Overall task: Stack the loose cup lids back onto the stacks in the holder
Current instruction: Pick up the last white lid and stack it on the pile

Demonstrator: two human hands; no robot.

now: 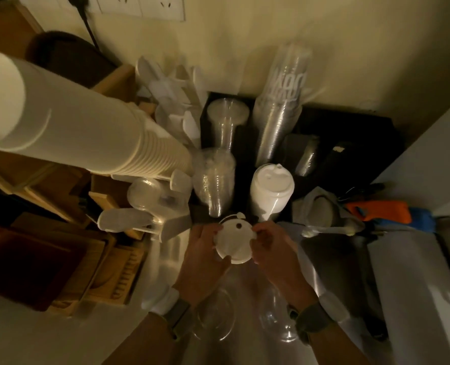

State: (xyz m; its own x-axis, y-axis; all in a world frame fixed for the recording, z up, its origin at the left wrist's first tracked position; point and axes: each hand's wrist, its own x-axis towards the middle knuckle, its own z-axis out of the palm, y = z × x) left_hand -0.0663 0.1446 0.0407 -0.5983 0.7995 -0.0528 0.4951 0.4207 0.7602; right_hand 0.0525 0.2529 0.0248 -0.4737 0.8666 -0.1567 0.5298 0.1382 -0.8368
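A round white cup lid (pixel 234 239) with a small dark sip hole is held between my two hands just in front of the black holder (pixel 350 133). My left hand (pixel 204 255) grips its left rim, and my right hand (pixel 274 248) pinches its right rim. Right behind the lid, a tall stack of white lids (pixel 271 191) stands in a front slot of the holder. To its left sits a stack of clear lids (pixel 214 180), with a second clear stack (pixel 226 119) behind. Both wrists wear dark bands.
A tall tilted stack of white paper cups (pixel 68 119) looms at the left. Clear plastic cups (pixel 281 101) rise at the back of the holder. Two clear glasses (pixel 213 317) stand under my forearms. Wooden trays (pixel 60 259) lie at the left; orange and blue items (pixel 382 210) at the right.
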